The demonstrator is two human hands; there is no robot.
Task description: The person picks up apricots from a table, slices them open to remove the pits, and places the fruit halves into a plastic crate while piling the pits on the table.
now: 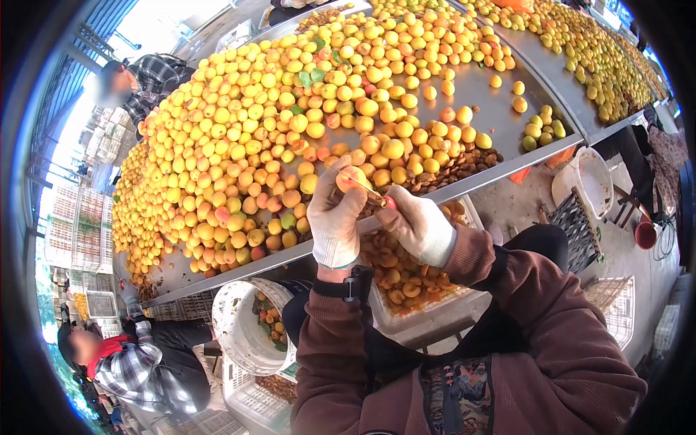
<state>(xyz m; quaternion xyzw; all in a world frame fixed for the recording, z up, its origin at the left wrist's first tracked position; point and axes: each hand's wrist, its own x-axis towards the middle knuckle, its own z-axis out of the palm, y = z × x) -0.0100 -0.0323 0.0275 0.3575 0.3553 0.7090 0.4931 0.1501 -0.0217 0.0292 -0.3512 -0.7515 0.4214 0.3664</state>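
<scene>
In a white glove, my left hand point(335, 221) closes its fingers around an apricot point(349, 180) above the metal table's near edge. My right hand point(420, 226), also gloved, grips a small tool with a red handle end point(390, 203). Its thin metal part reaches across to the apricot; the exact kind of tool is hard to tell. Beneath my hands, a white crate point(475, 212) holds apricot halves point(406, 279). Brown apricot pits point(467, 168) lie along the table edge beside my right hand.
A large heap of yellow apricots point(239, 138) covers the metal table point(536, 80). A white bucket point(228, 319) with leaves and fruit stands at lower left, another bucket point(573, 181) at right. People in plaid point(130, 373) sit at left. Stacked crates point(76, 225) stand behind.
</scene>
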